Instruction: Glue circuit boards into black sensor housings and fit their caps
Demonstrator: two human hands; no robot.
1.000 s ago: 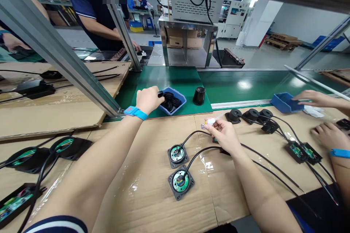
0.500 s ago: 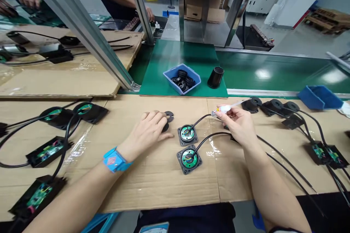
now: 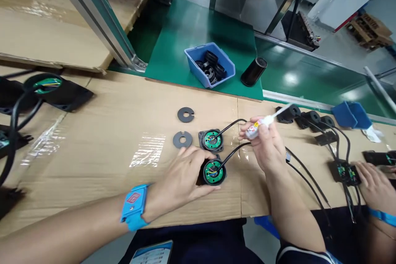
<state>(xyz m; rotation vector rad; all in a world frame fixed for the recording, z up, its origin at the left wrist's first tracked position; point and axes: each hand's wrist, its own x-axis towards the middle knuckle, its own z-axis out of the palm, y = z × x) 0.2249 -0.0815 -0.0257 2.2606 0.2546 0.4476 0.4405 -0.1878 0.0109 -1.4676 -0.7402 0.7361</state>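
Note:
My left hand [image 3: 181, 175] has its thumb and fingers around the nearer round black housing [image 3: 214, 172], which carries a green circuit board with coloured wires. Behind it lies a second such housing [image 3: 212, 140], square-flanged and face up. A black cable runs from each toward the right, passing below my right hand [image 3: 268, 146]. Pinched in that hand is a small white glue bottle [image 3: 258, 128], its long thin nozzle pointing up and right, away from the housings. Two flat dark slotted washers [image 3: 180, 114] rest on the cardboard beyond my left fingers.
A blue bin [image 3: 198, 75] of black rings and a black cup [image 3: 252, 74] stand on the green mat. More wired housings [image 3: 71, 95] lie left, others [image 3: 291, 113] right. A co-worker's hand [image 3: 374, 183] touches black boxes at right. A metal post [image 3: 102, 20] rises at left.
My left hand has left the washers and moved toward me and right onto the nearer housing. The bottle's nozzle points more steeply upward. The view has tilted down, and a co-worker's hand appears at right.

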